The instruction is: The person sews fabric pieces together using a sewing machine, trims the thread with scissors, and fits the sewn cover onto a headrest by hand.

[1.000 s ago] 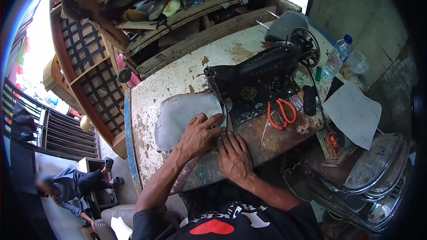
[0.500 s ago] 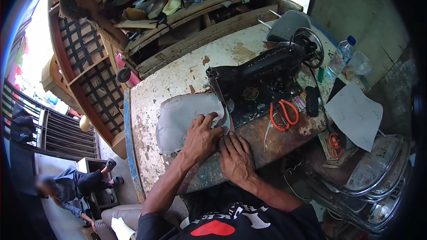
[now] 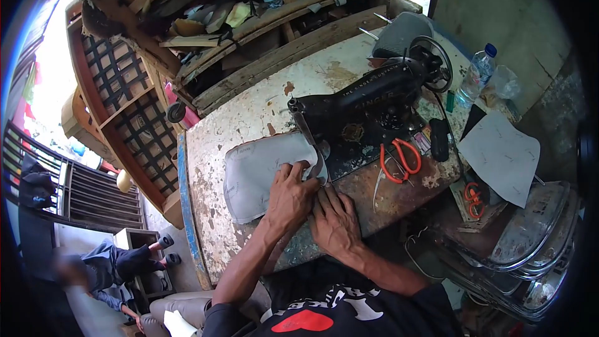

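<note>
A black sewing machine [image 3: 368, 103] stands on the worn table, its needle end toward the left. Under that end lies a pale grey fabric piece [image 3: 253, 171] with rounded corners and a dark edge. My left hand [image 3: 289, 195] rests on the fabric's right part, fingers bent and gripping its folded edge close to the machine. Just right of it, my right hand [image 3: 335, 218] lies palm down, fingers extended over a narrow strip at the fabric's edge. The needle area is hidden behind the machine's end and the fabric.
Orange-handled scissors [image 3: 400, 161] lie right of my hands. A water bottle [image 3: 477, 75] and a white sheet [image 3: 502, 153] are at the right, above stacked metal chairs [image 3: 530, 231]. Wooden shelves [image 3: 281, 19] stand behind the table [image 3: 212, 118]. A person [image 3: 112, 268] sits at lower left.
The fabric has shifted slightly right and toward me, turning a little. My left hand has moved right with it; my right hand has shifted slightly. The camera view has moved a little.
</note>
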`<state>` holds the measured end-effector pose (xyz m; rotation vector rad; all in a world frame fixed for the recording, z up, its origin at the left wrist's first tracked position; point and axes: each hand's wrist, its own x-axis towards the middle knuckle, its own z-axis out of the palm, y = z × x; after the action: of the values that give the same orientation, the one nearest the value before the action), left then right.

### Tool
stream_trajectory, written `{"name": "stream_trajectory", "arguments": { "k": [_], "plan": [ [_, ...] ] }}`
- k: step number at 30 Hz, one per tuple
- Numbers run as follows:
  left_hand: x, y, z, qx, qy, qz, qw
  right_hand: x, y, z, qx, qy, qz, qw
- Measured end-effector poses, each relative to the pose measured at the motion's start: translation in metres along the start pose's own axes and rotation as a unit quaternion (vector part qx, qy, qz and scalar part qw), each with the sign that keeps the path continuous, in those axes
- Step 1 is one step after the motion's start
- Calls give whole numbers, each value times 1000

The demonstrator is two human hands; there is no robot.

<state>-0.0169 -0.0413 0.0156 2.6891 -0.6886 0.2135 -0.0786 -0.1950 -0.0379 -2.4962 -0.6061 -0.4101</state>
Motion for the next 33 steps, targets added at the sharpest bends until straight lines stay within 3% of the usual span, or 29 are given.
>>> {"name": "stream_trajectory", "arguments": {
  "k": [10,33],
  "plan": [
    [-3,-3,7,23,33,21,999,1,0,-1,5,4,-2,1000],
    [7,5,14,18,50,-24,998,-2,-2,8,-35,-28,-3,999]
  ]
}}
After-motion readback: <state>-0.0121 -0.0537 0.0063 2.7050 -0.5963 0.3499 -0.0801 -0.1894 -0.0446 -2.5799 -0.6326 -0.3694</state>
